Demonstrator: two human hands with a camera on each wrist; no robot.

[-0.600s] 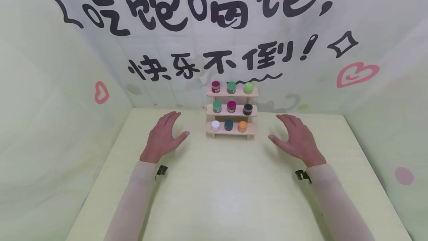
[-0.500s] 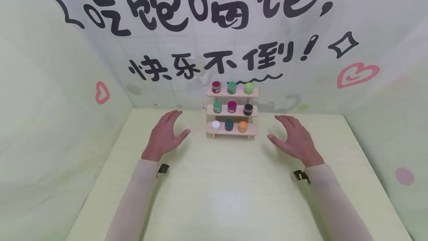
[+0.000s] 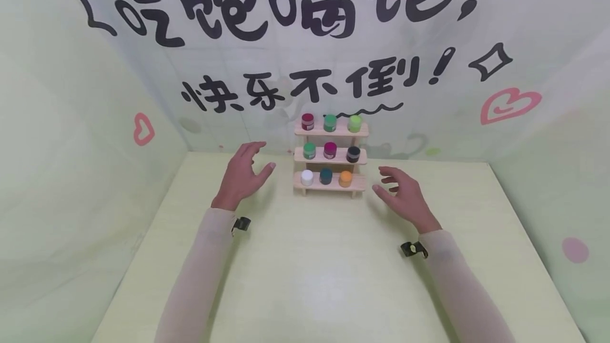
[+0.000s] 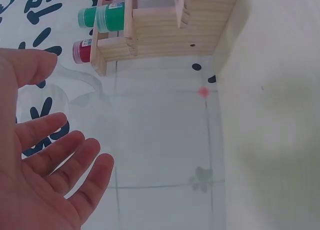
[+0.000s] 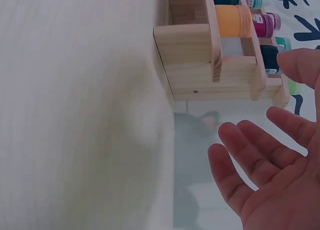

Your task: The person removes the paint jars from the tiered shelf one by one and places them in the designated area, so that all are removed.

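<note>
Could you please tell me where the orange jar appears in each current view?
Head: orange jar slightly right of and below centre, at the row's right end.
Left wrist: not visible.
Right wrist: orange jar near the top, right of centre.
Shared landmark: the wooden rack.

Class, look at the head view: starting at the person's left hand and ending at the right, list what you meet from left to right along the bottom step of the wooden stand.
Left hand → white jar → dark teal jar → orange jar → right hand
</note>
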